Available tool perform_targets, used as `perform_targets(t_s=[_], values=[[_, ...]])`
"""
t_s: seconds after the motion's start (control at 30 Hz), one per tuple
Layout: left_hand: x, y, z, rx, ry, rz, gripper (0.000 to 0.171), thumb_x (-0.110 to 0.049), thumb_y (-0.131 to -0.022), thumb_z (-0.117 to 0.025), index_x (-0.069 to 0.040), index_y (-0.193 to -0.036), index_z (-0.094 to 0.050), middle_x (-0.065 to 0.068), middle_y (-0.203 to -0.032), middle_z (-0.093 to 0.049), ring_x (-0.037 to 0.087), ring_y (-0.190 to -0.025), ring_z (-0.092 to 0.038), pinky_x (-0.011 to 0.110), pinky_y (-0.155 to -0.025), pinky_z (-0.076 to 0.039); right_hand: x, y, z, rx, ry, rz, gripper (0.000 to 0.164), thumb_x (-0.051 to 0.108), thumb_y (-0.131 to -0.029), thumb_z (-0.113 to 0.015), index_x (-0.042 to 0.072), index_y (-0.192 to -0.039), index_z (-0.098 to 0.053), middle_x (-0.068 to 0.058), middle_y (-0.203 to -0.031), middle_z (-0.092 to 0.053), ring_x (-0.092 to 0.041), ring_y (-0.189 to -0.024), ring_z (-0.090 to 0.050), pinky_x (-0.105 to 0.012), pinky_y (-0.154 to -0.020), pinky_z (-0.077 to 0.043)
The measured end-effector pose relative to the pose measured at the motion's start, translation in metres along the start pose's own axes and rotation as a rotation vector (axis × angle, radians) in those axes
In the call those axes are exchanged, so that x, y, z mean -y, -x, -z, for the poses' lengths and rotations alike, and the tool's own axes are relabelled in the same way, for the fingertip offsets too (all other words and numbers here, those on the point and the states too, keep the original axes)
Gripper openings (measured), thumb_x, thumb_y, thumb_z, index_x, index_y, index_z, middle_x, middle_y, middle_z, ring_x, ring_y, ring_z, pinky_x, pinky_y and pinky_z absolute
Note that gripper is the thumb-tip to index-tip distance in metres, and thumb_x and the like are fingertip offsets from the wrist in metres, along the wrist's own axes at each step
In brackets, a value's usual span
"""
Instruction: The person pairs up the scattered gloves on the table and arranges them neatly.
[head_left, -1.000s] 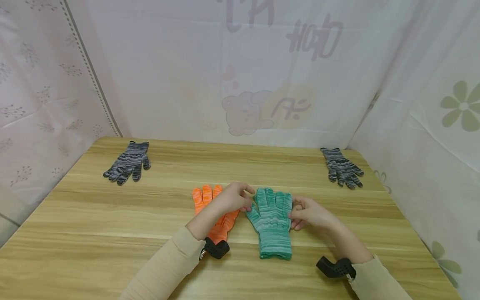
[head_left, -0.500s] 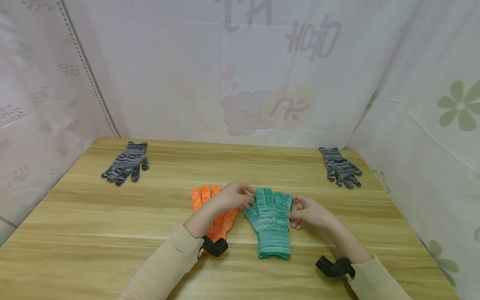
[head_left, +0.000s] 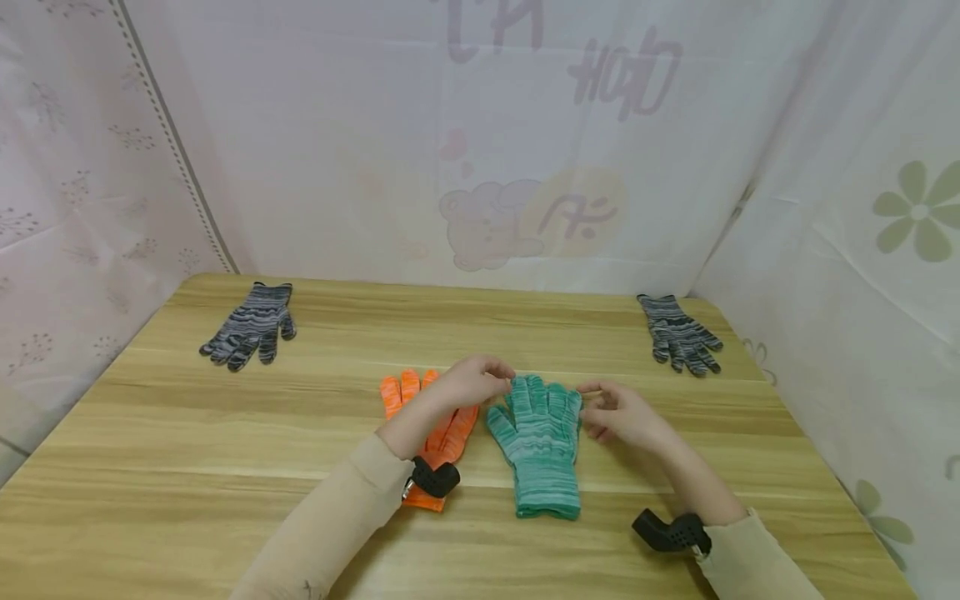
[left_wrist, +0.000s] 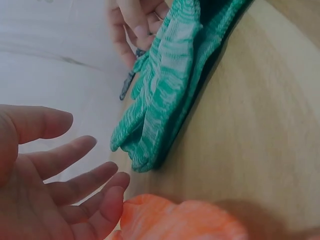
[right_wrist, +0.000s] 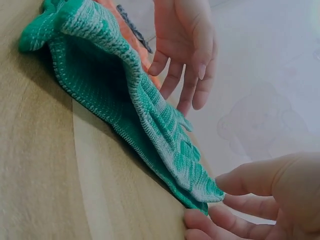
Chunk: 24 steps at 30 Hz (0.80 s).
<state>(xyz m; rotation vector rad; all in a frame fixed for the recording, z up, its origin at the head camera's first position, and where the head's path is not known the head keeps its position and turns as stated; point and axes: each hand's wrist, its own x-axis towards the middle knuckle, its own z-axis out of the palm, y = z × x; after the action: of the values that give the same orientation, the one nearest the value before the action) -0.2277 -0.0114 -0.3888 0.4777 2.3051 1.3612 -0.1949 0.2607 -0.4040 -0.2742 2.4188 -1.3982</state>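
Observation:
A green-and-white knitted glove [head_left: 546, 454] lies flat on the table, fingers pointing away and cuff toward the person. My left hand [head_left: 474, 383] is at the glove's upper left, and its relaxed, spread fingers hold nothing in the left wrist view. At the upper right edge, my right hand [head_left: 626, 415] has its thumb and fingers loosely around a fingertip of the green glove [right_wrist: 170, 145], touching its edge without a visible firm pinch. An orange knitted glove [head_left: 453, 437] lies beneath my left hand and forearm, partly hidden by them.
Grey-and-black knitted gloves lie at the far corners, one on the left [head_left: 255, 325] and one on the right [head_left: 678, 335]. The wooden table [head_left: 187, 467] meets printed curtains [head_left: 337, 150] at its back and sides. Black wrist cameras sit on both forearms.
My left hand has lifted slightly away from the green glove's thumb toward its fingertips. My right hand has shifted a little up along the glove's right edge. The gloves stay in place.

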Motion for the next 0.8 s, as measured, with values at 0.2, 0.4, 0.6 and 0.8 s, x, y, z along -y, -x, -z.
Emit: perform_targets(t_s=[0.2, 0.4, 0.6, 0.8], values=[[-0.002, -0.006, 0.001, 0.036, -0.109, -0.021, 0.032, -0.018, -0.099, -0.053, -0.005, -0.127, -0.059, 0.008, -0.127, -0.057, 0.025, -0.113, -0.054, 0.041, -0.09, -0.046, -0.003, 0.0, 0.001, -0.045, 0.056, 0.053, 0.036, 0.008, -0.095, -0.059, -0.004, -0.128, -0.053, -0.025, -0.125, -0.053, -0.026, -0.091, -0.058, -0.036, -0.066, -0.051], [-0.003, -0.012, 0.001, 0.086, -0.162, -0.031, 0.031, -0.019, -0.099, -0.053, -0.005, -0.126, -0.061, 0.008, -0.127, -0.058, 0.024, -0.115, -0.053, 0.038, -0.09, -0.046, -0.002, 0.001, 0.0, -0.041, 0.189, 0.139, 0.026, 0.008, -0.094, -0.059, 0.0, -0.119, -0.063, -0.02, -0.125, -0.056, -0.035, -0.106, -0.057, -0.046, -0.082, -0.049], [-0.006, -0.013, 0.0, 0.088, -0.191, -0.038, 0.031, -0.019, -0.098, -0.055, -0.002, -0.122, -0.064, 0.009, -0.121, -0.062, 0.023, -0.111, -0.057, 0.037, -0.087, -0.048, 0.002, 0.003, -0.001, -0.045, 0.21, 0.133, 0.026, 0.009, -0.096, -0.058, -0.002, -0.118, -0.062, -0.017, -0.119, -0.061, -0.036, -0.11, -0.055, -0.053, -0.092, -0.043], [-0.006, -0.009, 0.0, 0.055, -0.162, -0.014, 0.031, -0.021, -0.098, -0.055, -0.002, -0.12, -0.065, 0.01, -0.123, -0.06, 0.023, -0.108, -0.057, 0.039, -0.085, -0.048, 0.002, 0.004, 0.001, -0.053, 0.205, 0.118, 0.026, 0.011, -0.097, -0.057, -0.003, -0.118, -0.062, -0.017, -0.118, -0.061, -0.035, -0.108, -0.055, -0.051, -0.09, -0.045]])
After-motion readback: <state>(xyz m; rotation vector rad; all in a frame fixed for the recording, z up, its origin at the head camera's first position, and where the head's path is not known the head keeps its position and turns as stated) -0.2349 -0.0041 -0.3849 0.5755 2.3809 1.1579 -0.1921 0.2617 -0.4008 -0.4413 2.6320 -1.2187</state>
